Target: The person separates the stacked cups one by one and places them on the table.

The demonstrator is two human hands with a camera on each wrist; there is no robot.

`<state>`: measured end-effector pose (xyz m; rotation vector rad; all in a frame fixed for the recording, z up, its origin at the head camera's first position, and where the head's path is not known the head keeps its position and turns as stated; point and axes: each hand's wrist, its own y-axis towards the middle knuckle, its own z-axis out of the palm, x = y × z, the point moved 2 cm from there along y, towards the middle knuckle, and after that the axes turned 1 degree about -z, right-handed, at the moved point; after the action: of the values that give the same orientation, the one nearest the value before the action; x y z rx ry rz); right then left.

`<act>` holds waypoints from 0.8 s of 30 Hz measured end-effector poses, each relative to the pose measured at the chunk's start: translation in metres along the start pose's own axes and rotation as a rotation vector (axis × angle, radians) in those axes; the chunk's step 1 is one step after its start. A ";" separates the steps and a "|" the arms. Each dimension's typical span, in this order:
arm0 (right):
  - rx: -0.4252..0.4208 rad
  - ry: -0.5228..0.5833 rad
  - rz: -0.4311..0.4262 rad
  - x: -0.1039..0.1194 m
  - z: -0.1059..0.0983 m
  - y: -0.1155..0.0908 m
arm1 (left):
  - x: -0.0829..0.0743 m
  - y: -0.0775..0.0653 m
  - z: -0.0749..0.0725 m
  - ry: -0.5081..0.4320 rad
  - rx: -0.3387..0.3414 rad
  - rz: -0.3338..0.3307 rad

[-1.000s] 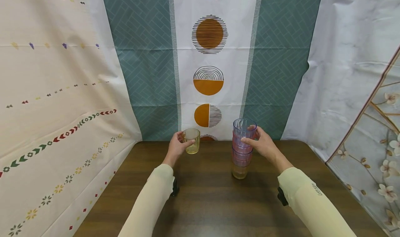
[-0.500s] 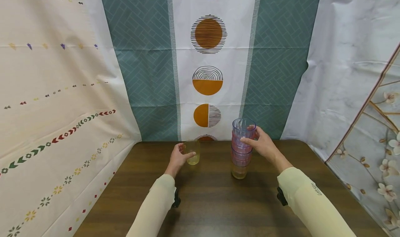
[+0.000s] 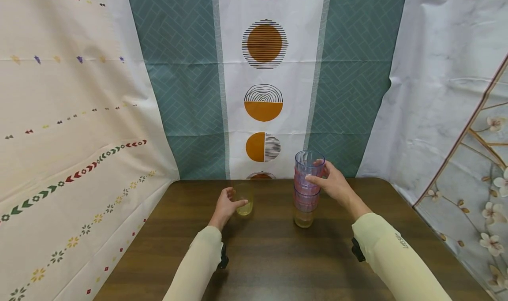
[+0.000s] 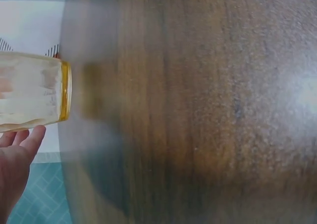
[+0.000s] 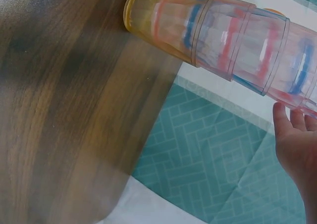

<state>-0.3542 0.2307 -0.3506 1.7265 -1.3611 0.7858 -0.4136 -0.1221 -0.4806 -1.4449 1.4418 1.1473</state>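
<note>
A clear yellow tumbler [image 3: 245, 209] is upright in my left hand [image 3: 225, 207], low over the back part of the wooden table. The thumb lies across its front and the fingers on its left side. In the left wrist view the tumbler's thick base [image 4: 65, 91] shows close to its reflection on the tabletop. To the right, a tall stack of nested clear tumblers [image 3: 305, 199] stands upright, yellow at the bottom, with pink and blue ones above. My right hand [image 3: 334, 182] grips this stack near the top; the right wrist view shows fingertips [image 5: 280, 116] against its side.
The brown wooden table [image 3: 262, 261] has its back edge just behind the tumblers. A green and white patterned cloth [image 3: 190, 98] hangs behind it. Light cloths hang at the left [image 3: 79, 168] and right [image 3: 440, 98] sides.
My left hand has lowered the yellow tumbler from the table's back edge down toward the tabletop. The right hand and the stack have stayed in place.
</note>
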 end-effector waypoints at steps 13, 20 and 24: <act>0.000 0.003 -0.009 0.000 0.000 0.000 | 0.005 0.000 0.003 -0.007 0.037 -0.014; 0.000 0.009 -0.004 -0.001 0.000 0.000 | -0.002 0.002 0.001 0.011 0.075 -0.014; -0.002 0.011 -0.002 -0.002 0.001 0.000 | -0.008 0.003 -0.001 0.030 0.086 -0.023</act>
<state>-0.3543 0.2310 -0.3522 1.7195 -1.3528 0.7916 -0.4157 -0.1210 -0.4721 -1.4208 1.4733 1.0415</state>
